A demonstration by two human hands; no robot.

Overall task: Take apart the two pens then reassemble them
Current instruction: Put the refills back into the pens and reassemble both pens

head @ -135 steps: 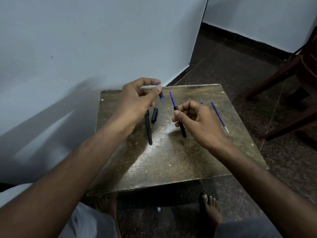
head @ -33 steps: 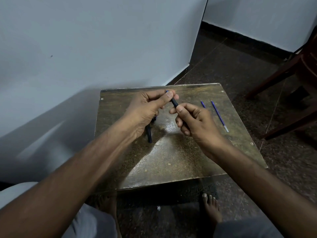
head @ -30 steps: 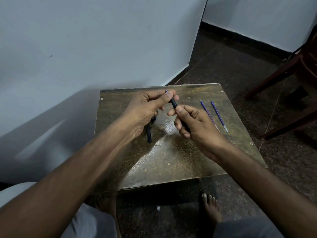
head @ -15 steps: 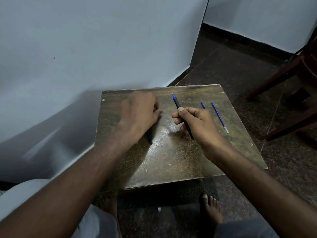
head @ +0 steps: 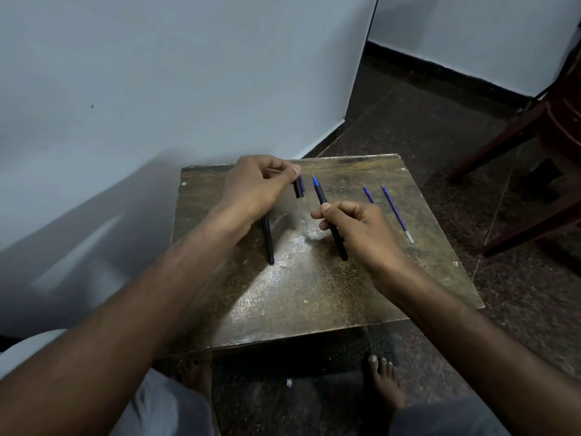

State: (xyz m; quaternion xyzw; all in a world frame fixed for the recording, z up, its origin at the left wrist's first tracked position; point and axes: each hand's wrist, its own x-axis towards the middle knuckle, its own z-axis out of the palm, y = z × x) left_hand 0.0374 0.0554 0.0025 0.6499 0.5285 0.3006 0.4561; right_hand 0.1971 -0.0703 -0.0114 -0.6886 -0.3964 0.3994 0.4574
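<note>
My right hand point(head: 361, 229) grips a black pen point(head: 323, 199) with a blue tip pointing away from me, its rear end near the small table point(head: 314, 294). My left hand point(head: 254, 187) pinches a short black cap point(head: 298, 187) just left of that tip, held above the tabletop. Below my left hand a second black pen barrel point(head: 268, 240) lies flat on the table. Two blue refills lie at the right: a long one point(head: 396, 213) and another point(head: 368, 194) partly hidden behind my right hand.
The table stands against a pale wall point(head: 157, 73) on the left. Dark stone floor point(head: 424, 121) surrounds it. A dark wooden chair point(head: 540, 143) stands at the far right. My bare feet point(head: 385, 382) show under the table's near edge.
My left hand came off the pen tip, dropped to the table and rose again holding the cap. My right hand kept the pen, now showing its blue tip.
</note>
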